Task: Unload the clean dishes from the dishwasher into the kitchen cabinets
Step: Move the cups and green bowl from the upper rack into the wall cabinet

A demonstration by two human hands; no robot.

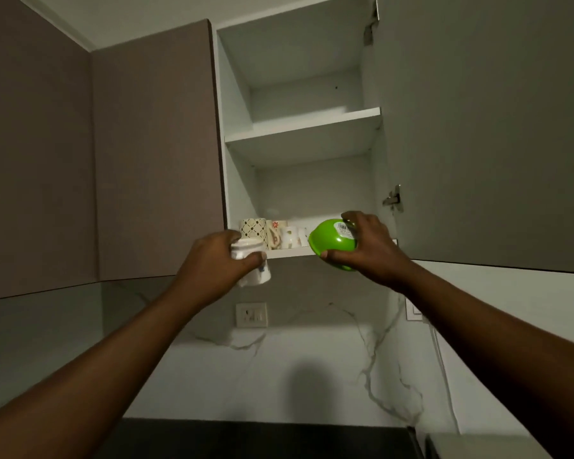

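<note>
Reaching up toward the open white wall cabinet (299,134), both arms stretch out from the bottom corners of the view. The left hand (217,260) has its fingers and thumb curled round a white ceramic mug (252,265), gripping it just below and in front of the left end of the cabinet's bottom shelf (289,252); the mug is tilted and its lower part is blurred. The right hand (365,246) grips a bright green plastic bowl (332,241) with a barcode sticker on its base, thumb under the rim and fingers over the base. The bowl is tipped so that its base faces outward, and it sits at the front edge of the bottom shelf, toward the shelf's right end; whether it touches the shelf cannot be told. On that shelf, left of the bowl, stands a row of mugs: a cream mug with a dark lattice pattern (253,228), a white mug with a red flower print (275,234) beside it, and paler white mugs (294,235) further right, close together. The upper shelf (304,125) of the cabinet is seen from underneath. The grey cabinet door (478,127) stands swung open to the right of the cabinet, on metal hinges (392,198). Below the cabinet, a white wall socket (251,314) is set in the white marble-veined wall (279,376).
</note>
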